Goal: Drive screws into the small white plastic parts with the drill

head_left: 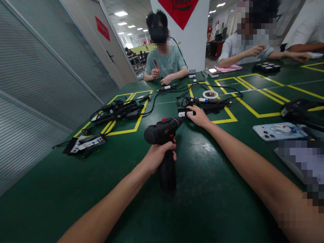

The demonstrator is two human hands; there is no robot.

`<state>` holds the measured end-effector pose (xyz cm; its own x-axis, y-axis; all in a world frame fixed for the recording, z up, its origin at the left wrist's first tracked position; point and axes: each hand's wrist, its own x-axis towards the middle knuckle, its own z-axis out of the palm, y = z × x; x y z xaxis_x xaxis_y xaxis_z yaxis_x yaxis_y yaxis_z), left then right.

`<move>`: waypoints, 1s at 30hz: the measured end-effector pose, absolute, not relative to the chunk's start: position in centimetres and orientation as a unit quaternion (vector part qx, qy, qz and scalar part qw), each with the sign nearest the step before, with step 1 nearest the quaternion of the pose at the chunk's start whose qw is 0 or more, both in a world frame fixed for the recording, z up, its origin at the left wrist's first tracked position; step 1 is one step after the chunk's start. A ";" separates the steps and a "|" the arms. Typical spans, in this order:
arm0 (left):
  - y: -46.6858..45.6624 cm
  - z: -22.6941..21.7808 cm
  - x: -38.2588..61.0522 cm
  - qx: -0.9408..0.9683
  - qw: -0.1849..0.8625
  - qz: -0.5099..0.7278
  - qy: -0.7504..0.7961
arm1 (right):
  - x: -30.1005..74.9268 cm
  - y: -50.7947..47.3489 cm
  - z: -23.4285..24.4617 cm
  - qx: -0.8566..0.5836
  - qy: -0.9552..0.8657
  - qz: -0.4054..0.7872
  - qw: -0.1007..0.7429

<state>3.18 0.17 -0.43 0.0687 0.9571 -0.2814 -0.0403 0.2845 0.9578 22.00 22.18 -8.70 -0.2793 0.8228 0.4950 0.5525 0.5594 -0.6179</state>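
A black cordless drill [162, 131] with red buttons stands upright over the table in front of me. My left hand [158, 157] is wrapped around its grip, and its chuck points forward and to the right. Just past the drill's tip, a small black block with a white label [181, 113] lies low at the table. My right hand [199, 117] grips the block's right side between thumb and fingers. The drill's tip is close to the block; I cannot tell whether they touch.
The green table [121, 209] bears yellow tape rectangles. Tangled black cables [121, 109] lie at left, near a black-and-white packet [87, 143]. A pen-like electric screwdriver [206, 100] and a white tape roll [210, 95] lie beyond my right hand. A phone [278, 131] is at right. Several people sit opposite.
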 end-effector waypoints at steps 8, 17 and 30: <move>0.1 -0.3 3.3 0.423 0.594 0.417 0.543 | 22.0 22.1 -8.6 -0.439 -0.784 0.162 0.408; 0.1 -0.2 3.4 0.422 0.588 0.417 0.550 | 22.0 22.1 -8.5 -0.447 -0.782 0.163 0.402; 0.1 -0.4 3.2 0.424 0.593 0.422 0.539 | 22.1 22.3 -8.8 -0.441 -0.784 0.165 0.405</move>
<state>3.24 0.13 -0.42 0.0626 0.9576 -0.2813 -0.0418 0.2841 0.9579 22.08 22.29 -8.75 -0.2832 0.8248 0.4894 0.5576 0.5568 -0.6157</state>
